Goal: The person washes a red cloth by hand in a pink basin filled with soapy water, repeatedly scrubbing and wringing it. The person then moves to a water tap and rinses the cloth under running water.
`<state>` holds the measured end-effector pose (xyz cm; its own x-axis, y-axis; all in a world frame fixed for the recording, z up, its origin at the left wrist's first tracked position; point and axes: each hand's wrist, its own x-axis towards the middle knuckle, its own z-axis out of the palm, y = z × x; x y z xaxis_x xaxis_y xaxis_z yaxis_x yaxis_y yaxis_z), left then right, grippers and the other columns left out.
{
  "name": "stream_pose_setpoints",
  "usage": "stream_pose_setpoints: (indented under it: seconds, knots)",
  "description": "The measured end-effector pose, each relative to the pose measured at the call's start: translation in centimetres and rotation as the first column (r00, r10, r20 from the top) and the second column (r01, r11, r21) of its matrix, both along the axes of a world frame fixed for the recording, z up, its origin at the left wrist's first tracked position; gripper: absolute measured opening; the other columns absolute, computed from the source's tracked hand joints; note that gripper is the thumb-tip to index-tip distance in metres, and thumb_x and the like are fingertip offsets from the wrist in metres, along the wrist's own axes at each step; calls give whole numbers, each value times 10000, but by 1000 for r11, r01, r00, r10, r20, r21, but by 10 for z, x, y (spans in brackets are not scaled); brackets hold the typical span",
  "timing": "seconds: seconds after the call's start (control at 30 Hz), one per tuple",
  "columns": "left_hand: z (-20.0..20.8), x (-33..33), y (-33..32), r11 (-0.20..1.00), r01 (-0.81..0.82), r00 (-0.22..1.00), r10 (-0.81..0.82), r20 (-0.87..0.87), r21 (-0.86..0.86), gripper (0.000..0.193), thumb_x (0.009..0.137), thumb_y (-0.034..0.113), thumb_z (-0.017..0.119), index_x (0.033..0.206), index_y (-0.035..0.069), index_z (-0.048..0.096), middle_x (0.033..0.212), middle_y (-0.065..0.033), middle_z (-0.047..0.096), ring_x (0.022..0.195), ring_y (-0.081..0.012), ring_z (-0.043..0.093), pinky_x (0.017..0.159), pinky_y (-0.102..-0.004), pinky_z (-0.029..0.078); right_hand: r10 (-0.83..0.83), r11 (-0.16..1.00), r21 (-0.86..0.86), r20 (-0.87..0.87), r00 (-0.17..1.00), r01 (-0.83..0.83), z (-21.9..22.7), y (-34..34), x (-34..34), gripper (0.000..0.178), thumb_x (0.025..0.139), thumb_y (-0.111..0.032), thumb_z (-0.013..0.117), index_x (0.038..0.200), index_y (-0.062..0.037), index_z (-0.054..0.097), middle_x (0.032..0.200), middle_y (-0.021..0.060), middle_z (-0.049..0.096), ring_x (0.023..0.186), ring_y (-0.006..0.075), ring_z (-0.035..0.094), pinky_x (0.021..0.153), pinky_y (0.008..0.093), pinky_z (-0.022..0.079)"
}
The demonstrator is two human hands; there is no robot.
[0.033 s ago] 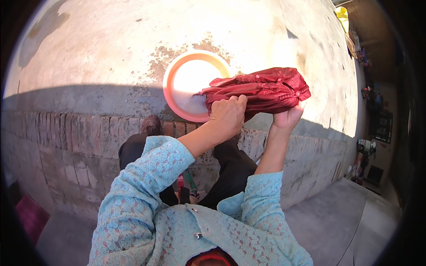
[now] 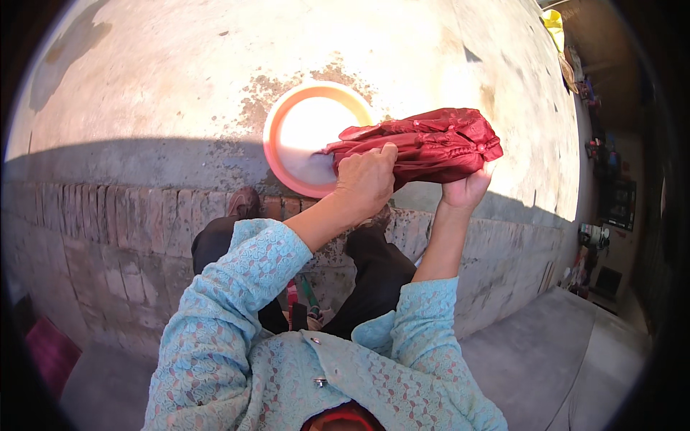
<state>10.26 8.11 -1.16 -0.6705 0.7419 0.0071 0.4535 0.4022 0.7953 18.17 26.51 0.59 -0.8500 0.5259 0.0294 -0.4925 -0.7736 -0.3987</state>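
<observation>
A dark red wet garment [image 2: 431, 147] is bunched lengthwise between my hands, with small buttons or snaps near its right end. My left hand [image 2: 366, 179] is closed on its near side, knuckles up. My right hand [image 2: 468, 188] holds the right end from below, and the cloth hides most of those fingers. The garment's left end hangs over the right rim of an orange-pink plastic basin [image 2: 272, 147]. Whitish, cloudy water [image 2: 305, 161] fills part of the basin, bright with sun glare.
Below the basin runs a brick ledge [image 2: 144, 215], where a brown shoe [image 2: 244, 202] rests. Wet patches mark the sunlit concrete floor [image 2: 180, 86] around the basin. At the far right lie a yellow item [image 2: 553, 29] and several household things in shade.
My left hand has shifted very slightly to the left along the garment, and the folds at the right end have moved a little. The basin stays put.
</observation>
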Motion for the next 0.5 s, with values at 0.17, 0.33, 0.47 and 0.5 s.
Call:
stream_pose_setpoints:
  seconds: [0.17, 0.33, 0.47, 0.5]
  knots:
    - [-1, -47, 0, 819, -335, 843, 41, 536, 465, 76, 882, 44, 502, 955, 26, 512, 762, -58, 615, 714, -111, 606, 637, -243, 498, -271, 960, 147, 252, 929, 240, 5, -10, -6, 524, 956, -415, 378, 1265, 6, 424, 1297, 170, 467, 1187, 304, 447, 1044, 460, 327]
    - [12, -65, -8, 520, -526, 686, -207, 697, 673, 121, 909, 50, 480, 1008, -15, 505, 875, -71, 615, 758, -87, 581, 669, -213, 489, -540, 728, 678, 473, 696, 104, 8, -16, -5, 92, 875, -66, 581, 951, -14, 574, 886, 44, 615, 785, 129, 584, 714, 274, 498]
    - [21, -71, -9, 476, -591, 673, -154, 724, 651, 95, 890, 31, 501, 958, -35, 490, 761, -57, 585, 637, -66, 535, 566, -206, 459, -651, 518, 848, 475, 592, -111, 1, -14, -1, 76, 793, 18, 632, 787, -19, 565, 736, -21, 524, 663, 61, 472, 600, 205, 404]
    - [24, -72, -10, 465, -585, 675, -174, 717, 665, 100, 887, 20, 489, 967, -39, 485, 759, -54, 584, 641, -63, 532, 566, -205, 457, -738, 307, 930, 367, 567, -202, 0, -13, 1, 90, 785, 17, 627, 752, -19, 552, 708, -28, 489, 644, 56, 434, 586, 201, 380]
